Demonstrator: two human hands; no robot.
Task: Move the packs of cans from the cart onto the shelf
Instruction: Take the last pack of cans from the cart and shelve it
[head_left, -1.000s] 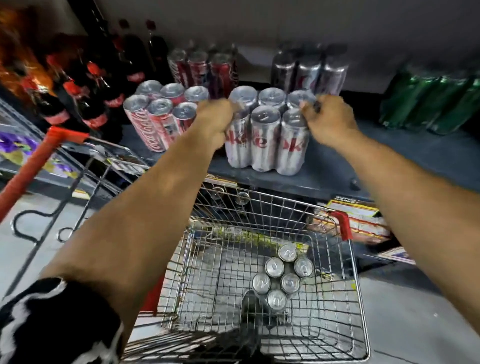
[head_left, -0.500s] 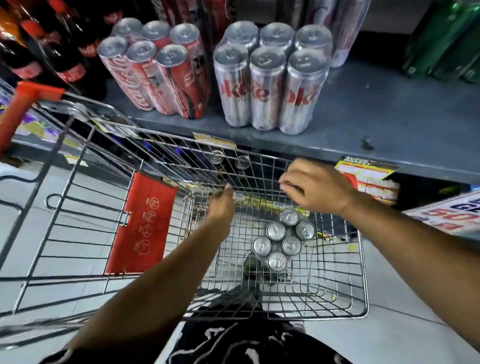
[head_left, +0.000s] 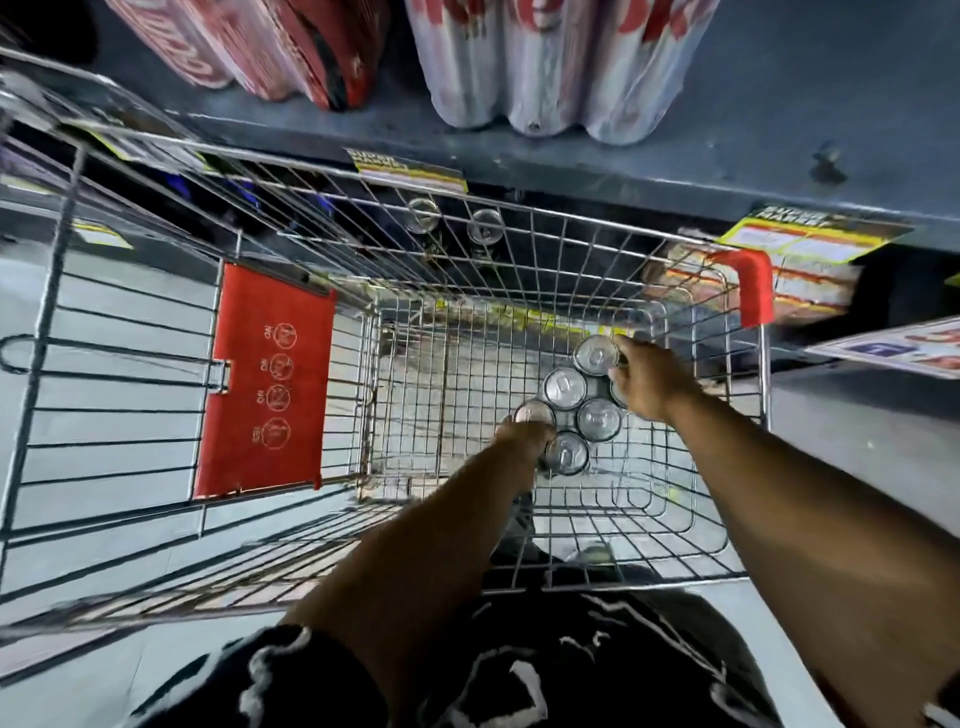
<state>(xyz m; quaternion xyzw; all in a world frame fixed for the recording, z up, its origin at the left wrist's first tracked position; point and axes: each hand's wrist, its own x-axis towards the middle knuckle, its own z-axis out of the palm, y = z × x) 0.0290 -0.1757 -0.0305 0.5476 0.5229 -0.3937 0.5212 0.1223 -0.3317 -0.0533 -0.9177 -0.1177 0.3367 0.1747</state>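
Pack of cans (head_left: 574, 402) sits low in cart (head_left: 571, 582), long axis diagonal; left hand (head_left: 524, 434) curled on near-left end, right hand (head_left: 647, 382) gripping far-right end.

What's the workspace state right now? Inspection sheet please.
Surface: grey metal shelf holds a silver can pack and a red can pack at its front.
Job's things: last silver six-pack of cans stands on the wire shopping cart floor.
Clutter: nothing seen in the cart.
Hands: left hand and right hand touch opposite ends of the pack; grip unclear.
Cables: nothing seen.
Surroundings: yellow price tags on the shelf edge; red child-seat flap.
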